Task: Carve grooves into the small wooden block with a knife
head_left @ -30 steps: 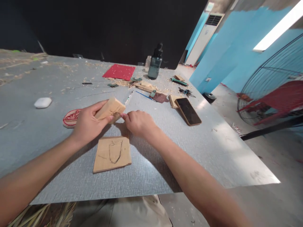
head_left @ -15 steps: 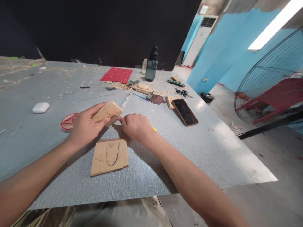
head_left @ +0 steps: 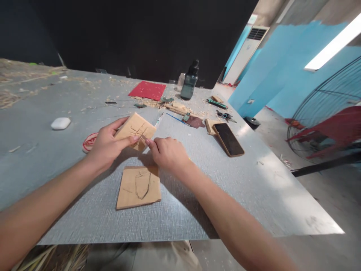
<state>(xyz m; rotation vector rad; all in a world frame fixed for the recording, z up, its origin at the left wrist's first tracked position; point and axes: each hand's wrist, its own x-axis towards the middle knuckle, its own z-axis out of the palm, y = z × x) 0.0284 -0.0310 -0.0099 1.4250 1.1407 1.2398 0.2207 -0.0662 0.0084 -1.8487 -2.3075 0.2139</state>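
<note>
My left hand (head_left: 108, 145) grips a small wooden block (head_left: 137, 128) by its left edge and holds it tilted above the table. Dark carved or drawn lines cross the block's face. Closed in a fist, my right hand (head_left: 170, 152) holds a carving knife (head_left: 143, 137) whose short metal tip meets the block beside my left thumb. The fist hides most of its handle. Below both hands, a flat square wooden board (head_left: 138, 188) with a dark shield-like outline lies on the table. A round piece with red markings (head_left: 89, 143) is partly behind my left hand.
Right of my hands, a phone (head_left: 228, 139) leans on a wood piece (head_left: 211, 127). Behind are a dark bottle (head_left: 189, 81), red sheet (head_left: 148, 90), brown sandpaper (head_left: 196, 121), green cutter (head_left: 217, 104) and wood shavings. A white case (head_left: 61, 123) sits left on the grey table (head_left: 84, 222).
The block has turned so that more of its marked face shows, and the knife tip now sits against that face. The whole view has shifted slightly, moving things rightward.
</note>
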